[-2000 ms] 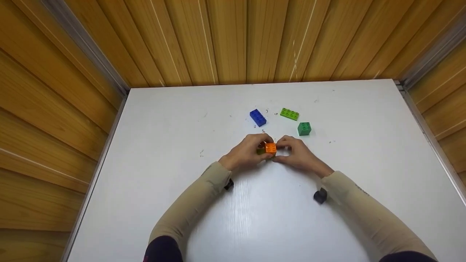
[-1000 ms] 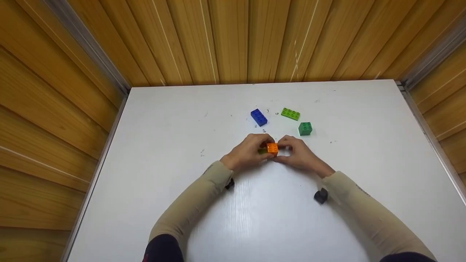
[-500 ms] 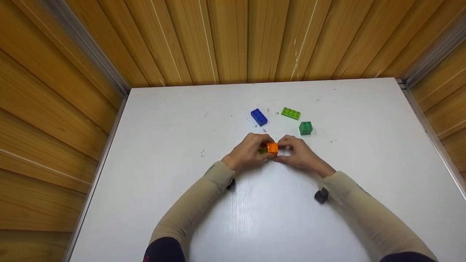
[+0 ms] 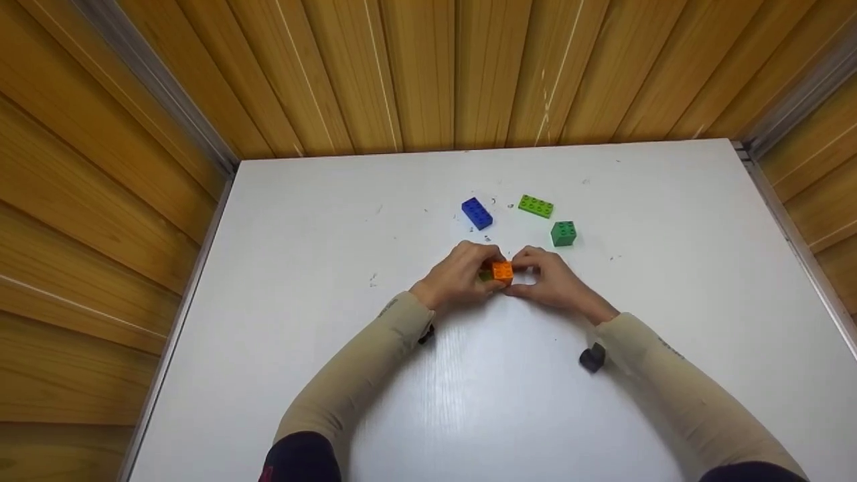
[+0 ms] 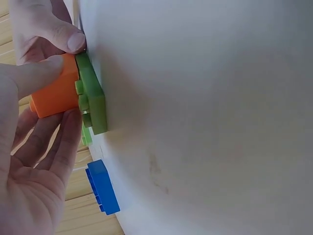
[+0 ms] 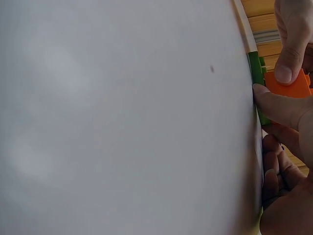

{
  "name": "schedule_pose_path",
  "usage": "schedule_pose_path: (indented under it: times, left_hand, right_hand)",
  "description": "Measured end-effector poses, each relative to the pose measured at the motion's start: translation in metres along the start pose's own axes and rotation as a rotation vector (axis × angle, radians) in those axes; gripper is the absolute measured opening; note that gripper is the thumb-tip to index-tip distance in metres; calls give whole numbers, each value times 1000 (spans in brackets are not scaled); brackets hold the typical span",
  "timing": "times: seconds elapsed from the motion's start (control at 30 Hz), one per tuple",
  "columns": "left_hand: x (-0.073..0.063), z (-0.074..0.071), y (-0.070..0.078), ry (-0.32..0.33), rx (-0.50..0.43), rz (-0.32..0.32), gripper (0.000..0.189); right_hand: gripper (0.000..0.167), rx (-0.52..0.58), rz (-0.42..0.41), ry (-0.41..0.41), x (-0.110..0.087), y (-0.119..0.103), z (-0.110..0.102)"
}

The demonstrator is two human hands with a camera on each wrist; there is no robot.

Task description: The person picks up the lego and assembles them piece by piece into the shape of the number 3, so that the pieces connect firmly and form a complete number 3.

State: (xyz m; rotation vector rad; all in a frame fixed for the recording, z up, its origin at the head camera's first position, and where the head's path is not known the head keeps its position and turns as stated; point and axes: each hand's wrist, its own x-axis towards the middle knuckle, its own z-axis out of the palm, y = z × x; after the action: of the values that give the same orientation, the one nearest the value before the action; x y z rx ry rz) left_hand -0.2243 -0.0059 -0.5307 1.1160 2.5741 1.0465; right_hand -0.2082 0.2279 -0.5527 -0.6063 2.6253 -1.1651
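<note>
In the head view my left hand (image 4: 465, 271) pinches an orange toy brick (image 4: 503, 271) between thumb and fingers. The orange brick sits on one end of a flat green brick (image 5: 98, 107), and the studs of the green brick's other end show beside it in the left wrist view. My right hand (image 4: 552, 280) holds the green brick's covered end, its thumb (image 6: 271, 103) on the near side and its fingers on the far side. Low at the table surface, both hands almost meet. Whether the orange brick is fully seated cannot be told.
Beyond the hands on the white table (image 4: 301, 234) lie a blue brick (image 4: 477, 213), a light green flat brick (image 4: 536, 206) and a darker green block (image 4: 564, 233). Wood-look panels (image 4: 428, 73) stand behind the table and along both sides.
</note>
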Motion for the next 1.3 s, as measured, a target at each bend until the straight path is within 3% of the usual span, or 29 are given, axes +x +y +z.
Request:
schedule_pose_path:
  times: [0.53,0.9,1.13,1.3]
  left_hand:
    - [-5,2,-5,24,-13,-37,28]
    - [-14,3,-5,5,-75,-81,42]
    - [-22,1,-10,21,-53,-138,42]
    - [-26,-2,-14,19,-22,-144,40]
  right_hand:
    - [33,9,-20,-2,2,-3,1]
    - [34,10,33,-17,-1,0,0]
    - [34,15,30,-25,0,0,1]
    - [35,15,26,-26,0,0,0]
